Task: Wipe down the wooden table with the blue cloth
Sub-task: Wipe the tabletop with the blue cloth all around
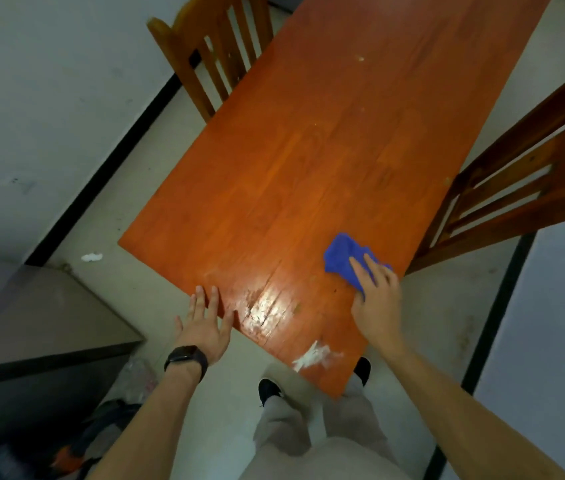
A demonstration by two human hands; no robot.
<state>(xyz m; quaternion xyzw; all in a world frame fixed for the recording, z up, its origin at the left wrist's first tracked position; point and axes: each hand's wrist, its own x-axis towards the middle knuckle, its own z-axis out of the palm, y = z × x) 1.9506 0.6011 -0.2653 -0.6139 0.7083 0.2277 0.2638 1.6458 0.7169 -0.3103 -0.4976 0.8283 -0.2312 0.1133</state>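
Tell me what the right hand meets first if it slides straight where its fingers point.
The right hand would first push into the bunched cloth ahead of it; beyond that, seemingly only bare table.

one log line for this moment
phase: wiping | right hand: presses blue cloth on wooden table | left hand: flat on near edge

**user1:** so where's everything around the table (309,161)?

**me:** cloth (341,252) is on the table's near right part, close to its right edge, with my right hand (376,299) flat on top. My left hand (203,327) rests on the near left edge. The left chair (211,57) is at the table's far left side, the right chair (516,174) against its right side.
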